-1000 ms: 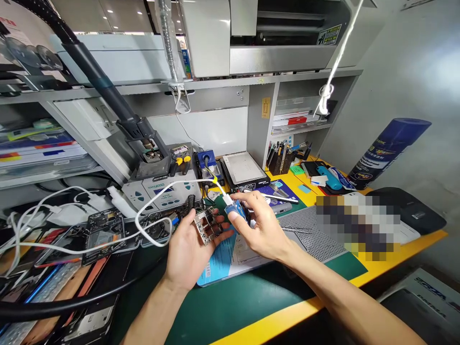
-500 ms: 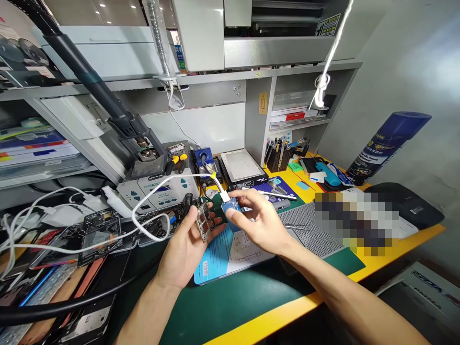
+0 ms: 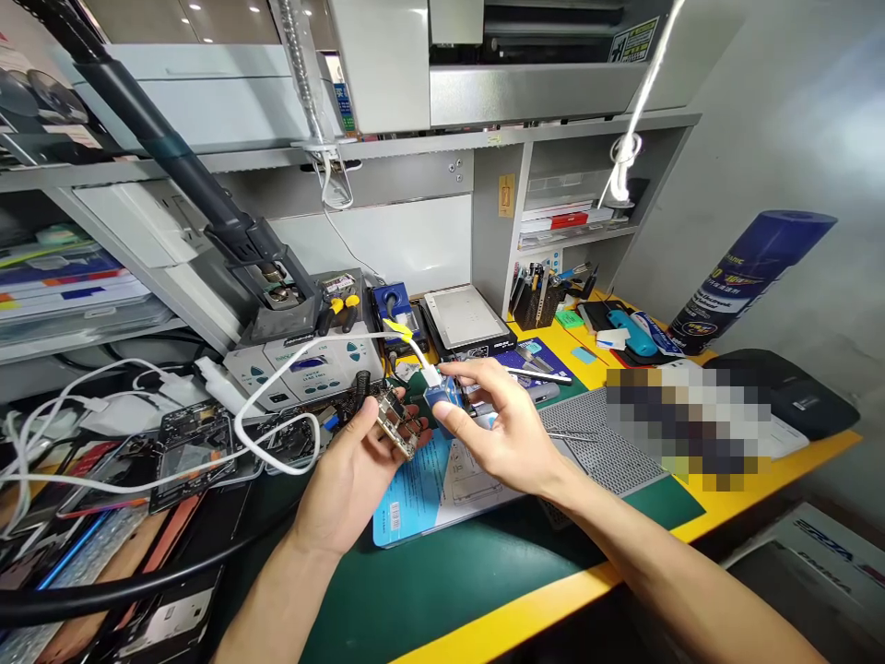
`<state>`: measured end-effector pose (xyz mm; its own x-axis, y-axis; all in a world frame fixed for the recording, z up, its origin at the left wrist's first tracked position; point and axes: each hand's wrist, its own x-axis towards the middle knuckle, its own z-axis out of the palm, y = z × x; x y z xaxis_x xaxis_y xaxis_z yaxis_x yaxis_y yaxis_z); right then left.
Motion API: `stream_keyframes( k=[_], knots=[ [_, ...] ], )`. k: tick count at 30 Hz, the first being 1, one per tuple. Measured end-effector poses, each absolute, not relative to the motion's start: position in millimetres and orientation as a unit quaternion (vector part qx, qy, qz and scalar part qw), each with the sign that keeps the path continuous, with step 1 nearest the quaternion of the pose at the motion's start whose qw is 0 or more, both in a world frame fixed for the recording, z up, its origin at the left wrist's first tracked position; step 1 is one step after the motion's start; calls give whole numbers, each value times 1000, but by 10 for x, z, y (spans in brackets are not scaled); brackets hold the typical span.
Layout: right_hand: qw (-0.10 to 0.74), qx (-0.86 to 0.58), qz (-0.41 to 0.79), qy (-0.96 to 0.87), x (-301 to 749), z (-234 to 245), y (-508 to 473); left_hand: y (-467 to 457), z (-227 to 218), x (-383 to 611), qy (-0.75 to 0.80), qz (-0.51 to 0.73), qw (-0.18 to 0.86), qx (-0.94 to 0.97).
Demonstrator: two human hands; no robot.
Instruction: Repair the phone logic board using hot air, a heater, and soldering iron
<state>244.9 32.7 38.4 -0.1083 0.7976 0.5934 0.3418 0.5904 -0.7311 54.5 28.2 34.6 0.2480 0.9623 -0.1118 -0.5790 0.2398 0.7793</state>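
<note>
My left hand (image 3: 346, 475) is closed on a small circuit board (image 3: 395, 426), thumb on its near edge and fingers behind it. The board is tilted, with metal-framed sections facing up. Just right of it, my right hand (image 3: 508, 429) pinches a small blue module (image 3: 446, 395) between thumb and fingers. A white cable (image 3: 415, 350) with a yellow tag (image 3: 399, 330) plugs into the module's top. Board and module are close together; whether they touch I cannot tell. Below both hands lies a blue and white printed sheet (image 3: 456, 493) on the green mat (image 3: 442, 590).
Tweezers (image 3: 571, 434) rest on a grey perforated mat (image 3: 615, 443) to the right. A spray can (image 3: 750, 281) stands at the back right. Phone parts (image 3: 194, 447) and looped cable crowd the left. A grey soldering or hot-air station (image 3: 304, 364) sits behind, under a black arm (image 3: 166, 138).
My left hand has turned the circuit board so it lies flatter. The blue module has tilted in my right hand, and the white cable's loop has shifted slightly left.
</note>
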Motion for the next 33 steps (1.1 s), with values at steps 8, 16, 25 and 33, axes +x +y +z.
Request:
stream_keyframes(
  k=[8, 16, 25, 33],
  knots=[
    [530, -409, 247, -700, 2472, 367, 343, 295, 303, 467, 318, 495, 735, 339],
    [494, -417, 204, -735, 2476, 403, 324, 289, 293, 447, 318, 482, 736, 354],
    [485, -425, 181, -742, 2466, 362, 327, 274, 300, 424, 322, 484, 738, 342],
    [498, -419, 165, -741, 2462, 337, 332, 282, 292, 431, 323, 484, 736, 345]
  ],
)
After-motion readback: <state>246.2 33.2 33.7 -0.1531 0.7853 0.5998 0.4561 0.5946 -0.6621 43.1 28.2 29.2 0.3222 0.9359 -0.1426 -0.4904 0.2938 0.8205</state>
